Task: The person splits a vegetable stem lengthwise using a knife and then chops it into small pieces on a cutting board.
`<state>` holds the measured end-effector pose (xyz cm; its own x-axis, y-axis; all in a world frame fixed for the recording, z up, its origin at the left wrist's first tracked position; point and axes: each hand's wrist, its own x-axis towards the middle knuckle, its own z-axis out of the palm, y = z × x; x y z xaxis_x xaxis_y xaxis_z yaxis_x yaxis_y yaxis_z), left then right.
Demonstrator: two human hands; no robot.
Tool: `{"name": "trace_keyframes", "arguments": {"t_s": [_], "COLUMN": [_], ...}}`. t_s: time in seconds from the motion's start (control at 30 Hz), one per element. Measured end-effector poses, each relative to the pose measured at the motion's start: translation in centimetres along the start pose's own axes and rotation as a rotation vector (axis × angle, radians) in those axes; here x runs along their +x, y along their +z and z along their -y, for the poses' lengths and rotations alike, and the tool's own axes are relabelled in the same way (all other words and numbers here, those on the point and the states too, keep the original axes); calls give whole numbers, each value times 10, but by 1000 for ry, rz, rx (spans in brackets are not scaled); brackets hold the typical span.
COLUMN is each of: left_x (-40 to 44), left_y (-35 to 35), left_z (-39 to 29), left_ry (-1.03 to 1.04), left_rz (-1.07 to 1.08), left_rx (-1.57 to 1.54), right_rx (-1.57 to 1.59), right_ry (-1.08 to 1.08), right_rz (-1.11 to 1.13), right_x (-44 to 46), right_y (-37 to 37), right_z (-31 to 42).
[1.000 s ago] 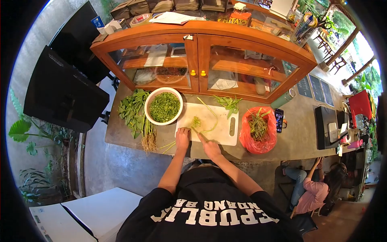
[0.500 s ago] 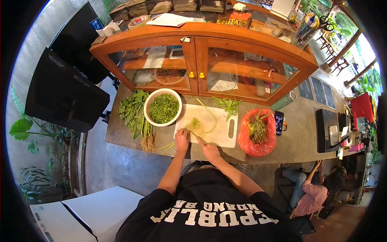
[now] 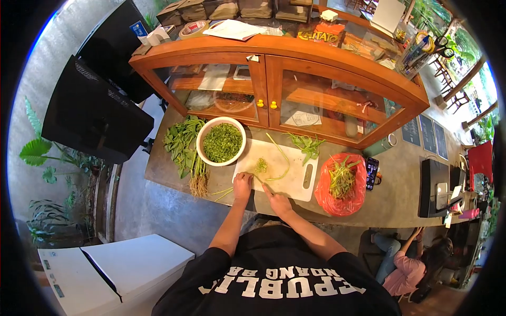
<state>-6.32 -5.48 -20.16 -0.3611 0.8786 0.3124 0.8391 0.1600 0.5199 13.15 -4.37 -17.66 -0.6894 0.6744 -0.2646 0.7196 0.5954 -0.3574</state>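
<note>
My left hand (image 3: 243, 185) is closed on green stems at the lower left of a white cutting board (image 3: 293, 185); the stem ends stick out toward the counter's front edge. My right hand (image 3: 278, 202) grips a knife (image 3: 259, 180), its blade beside the left fingertips. Just above the blade lies a small pile of chopped stems (image 3: 261, 165), with a long loose stem (image 3: 285, 158) to its right. A white bowl (image 3: 199, 143) of chopped greens touches the board's left side. Leafy greens with roots (image 3: 198, 181) lie left of the bowl.
A red plastic bag (image 3: 352, 205) of plant scraps stands right of the board, beside a phone (image 3: 371, 171) and a green bottle (image 3: 380, 145). A glass-door wooden cabinet (image 3: 269, 95) lines the back. A person (image 3: 408, 268) sits at the lower right.
The view has shifted, so the counter and its items appear slightly lower and farther right. Both hands remain at the board's near edge, with the knife close to the left fingers.
</note>
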Motion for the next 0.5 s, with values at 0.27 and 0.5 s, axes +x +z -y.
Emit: {"name": "trace_keyframes", "arguments": {"t_s": [0.27, 0.5], "left_x": [-1, 12], "left_y": [1, 7], "left_z": [-10, -10], "left_ry": [-40, -52], "left_rz": [-9, 6], "left_rx": [37, 80], "right_rx": [53, 33], "right_ry": [-32, 3], "right_rz": [-51, -5], "right_x": [17, 31], "right_y": [4, -21], "right_z": [-5, -16]}}
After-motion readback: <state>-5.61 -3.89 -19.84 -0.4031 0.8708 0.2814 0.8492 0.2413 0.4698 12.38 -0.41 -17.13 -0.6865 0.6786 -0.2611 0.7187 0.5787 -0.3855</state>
